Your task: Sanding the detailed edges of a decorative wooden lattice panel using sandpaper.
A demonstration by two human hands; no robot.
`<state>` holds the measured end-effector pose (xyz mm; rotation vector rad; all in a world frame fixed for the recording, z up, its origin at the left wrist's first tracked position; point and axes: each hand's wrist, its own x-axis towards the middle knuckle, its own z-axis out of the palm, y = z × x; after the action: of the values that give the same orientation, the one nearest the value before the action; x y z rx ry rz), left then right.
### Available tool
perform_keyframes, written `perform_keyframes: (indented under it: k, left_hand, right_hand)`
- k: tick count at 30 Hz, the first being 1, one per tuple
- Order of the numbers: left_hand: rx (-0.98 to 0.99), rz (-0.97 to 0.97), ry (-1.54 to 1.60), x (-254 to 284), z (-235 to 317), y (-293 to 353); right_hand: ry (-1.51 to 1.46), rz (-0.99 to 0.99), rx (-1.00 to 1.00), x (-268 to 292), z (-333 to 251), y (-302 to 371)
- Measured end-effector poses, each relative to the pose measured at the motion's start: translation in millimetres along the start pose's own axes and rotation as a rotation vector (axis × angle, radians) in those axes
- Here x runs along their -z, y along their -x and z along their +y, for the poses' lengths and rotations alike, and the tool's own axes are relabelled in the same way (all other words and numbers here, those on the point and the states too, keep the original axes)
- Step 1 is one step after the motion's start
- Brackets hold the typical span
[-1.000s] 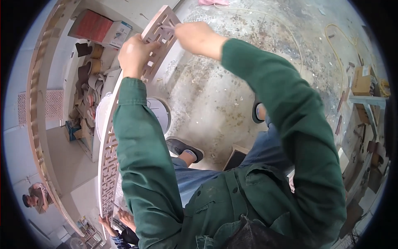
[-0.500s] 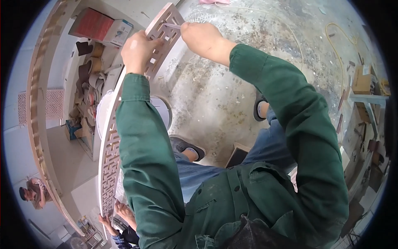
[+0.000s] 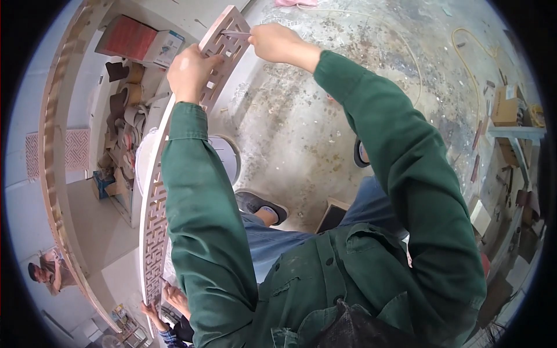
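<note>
A long wooden lattice panel, cut with a geometric fretwork pattern, stands on edge along my left side. Near its far end my left hand is wrapped over the top edge, thumb on the cut-out face. Beside it, my right hand pinches a thin, slender tool. The tool's other end meets an opening close to the panel's far end; whether it is a file or a folded abrasive strip is too small to tell. Another person's hands are at the panel's near end, lower left.
Behind the panel are a red-topped box and curled brown abrasive pieces. A white round piece lies beyond my left forearm. A yellow hose runs over the stained floor. Cardboard boxes stand right; someone sits far left.
My right hand has moved slightly left toward the panel, with the slender tool. My left hand keeps its grip on the edge.
</note>
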<state>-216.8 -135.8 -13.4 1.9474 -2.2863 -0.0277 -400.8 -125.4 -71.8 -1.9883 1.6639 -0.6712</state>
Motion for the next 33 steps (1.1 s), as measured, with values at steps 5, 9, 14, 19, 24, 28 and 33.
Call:
perform_keyframes:
  k: [5, 9, 14, 19, 24, 28, 33]
  left_hand:
    - [-0.017, 0.036, -0.015, -11.6, 13.0, -0.7]
    - [0.017, 0.013, -0.013, -6.4, -6.5, -0.5]
    - [-0.013, 0.053, -0.045, -8.5, -2.2, -3.7]
    - [0.023, 0.006, 0.017, -8.6, 11.5, -2.6]
    - [0.042, -0.01, 0.064, 1.6, 3.9, 3.8]
    - [0.013, 0.015, 0.017, 1.3, -2.9, 4.2]
    - [0.091, -0.105, 0.237, 2.1, 12.2, 2.0]
  right_hand:
    - [-0.018, 0.025, -0.122, -6.9, -14.6, -21.0]
    - [0.11, -0.005, 0.043, 10.9, -30.6, -5.3]
    - [0.347, 0.091, 0.157, 13.8, -34.2, 38.9]
    - [0.325, 0.146, 0.217, -3.8, -45.7, 2.7]
    - [0.326, 0.211, 0.301, -11.7, -45.2, 19.9]
    - [0.386, 0.204, 0.233, -12.3, -40.5, 27.2]
    - [0.4, 0.124, 0.191, -5.5, -47.0, -6.4]
